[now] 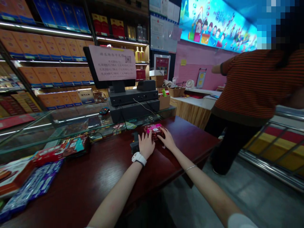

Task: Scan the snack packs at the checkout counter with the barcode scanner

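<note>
Pink-and-dark packet [155, 128] lies near the tabletop's [102, 172] far edge; it looks light, slick, crushable, so pinch its sides; your left hand [146, 148] is spread beside it; your right hand [169, 141] touches it, grip uncertain; room runs left past the dark device [134, 145].

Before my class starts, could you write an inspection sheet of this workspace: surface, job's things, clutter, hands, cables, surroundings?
Surface: dark red table, glossy.
Job's things: pink pack, on the table.
Clutter: snacks at left; black device near the pack.
Hands: left hand, fingers spread at the pack; right hand, fingers on its right side; grip unclear.
Cables: black cable and grey cable at the till.
Surroundings: orange boxes behind; person at right.
</note>
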A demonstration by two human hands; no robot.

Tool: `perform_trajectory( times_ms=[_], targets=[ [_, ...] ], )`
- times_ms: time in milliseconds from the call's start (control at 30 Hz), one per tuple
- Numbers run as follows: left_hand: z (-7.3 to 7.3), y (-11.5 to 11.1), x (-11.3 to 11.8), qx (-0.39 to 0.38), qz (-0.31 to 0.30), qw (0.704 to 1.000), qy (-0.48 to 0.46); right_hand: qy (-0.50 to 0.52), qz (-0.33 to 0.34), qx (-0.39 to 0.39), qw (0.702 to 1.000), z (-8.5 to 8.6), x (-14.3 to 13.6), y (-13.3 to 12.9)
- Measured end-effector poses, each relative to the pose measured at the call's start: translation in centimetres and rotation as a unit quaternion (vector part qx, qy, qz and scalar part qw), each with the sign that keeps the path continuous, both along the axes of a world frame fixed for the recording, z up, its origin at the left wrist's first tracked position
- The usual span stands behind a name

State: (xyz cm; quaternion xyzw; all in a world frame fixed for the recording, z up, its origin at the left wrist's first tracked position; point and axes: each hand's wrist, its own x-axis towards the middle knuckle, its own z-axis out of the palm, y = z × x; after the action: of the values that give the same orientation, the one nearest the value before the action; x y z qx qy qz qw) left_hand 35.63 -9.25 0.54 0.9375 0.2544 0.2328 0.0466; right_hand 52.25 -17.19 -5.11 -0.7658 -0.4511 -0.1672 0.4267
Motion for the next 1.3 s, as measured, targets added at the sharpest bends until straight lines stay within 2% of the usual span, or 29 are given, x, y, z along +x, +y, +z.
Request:
perform_trajectory(
  times_ms=[167, 433, 667, 967, 1133, 1300],
  targets=[
    [0.3, -0.1, -0.1, -0.015, -0.005, 1.0, 0.004, 0.028, 0.05, 0.021, 0.998, 0.6, -0.3, 0.0],
    [0.1, -0.5, 0.0, -0.032, -0.006, 0.999, -0.01, 0.02, 0.016, 0.03, 0.999, 1.1, -0.7, -0.3],
    [1.4, -0.2, -1.4, -0.058, -0.014, 0.996, -0.062, 0.013, 0.009, 0.064, 0.998, 3.2, -3.0, 0.0],
    [2.6, 2.5, -6.8, -0.066, 0.001, 0.985, -0.158, -0.039, 0.031, 0.079, 0.996, 5.9, -8.0, 3.1],
    [2.4, 5.2, -10.5, -0.027, 0.044, 0.974, -0.222, -0.06, 0.071, 0.099, 0.991, 6.1, -11.1, 5.6],
    [2.0, 8.2, -14.3, 0.015, 0.076, 0.967, -0.242, -0.076, 0.108, 0.108, 0.985, 5.8, -14.2, 8.6]
  ],
)
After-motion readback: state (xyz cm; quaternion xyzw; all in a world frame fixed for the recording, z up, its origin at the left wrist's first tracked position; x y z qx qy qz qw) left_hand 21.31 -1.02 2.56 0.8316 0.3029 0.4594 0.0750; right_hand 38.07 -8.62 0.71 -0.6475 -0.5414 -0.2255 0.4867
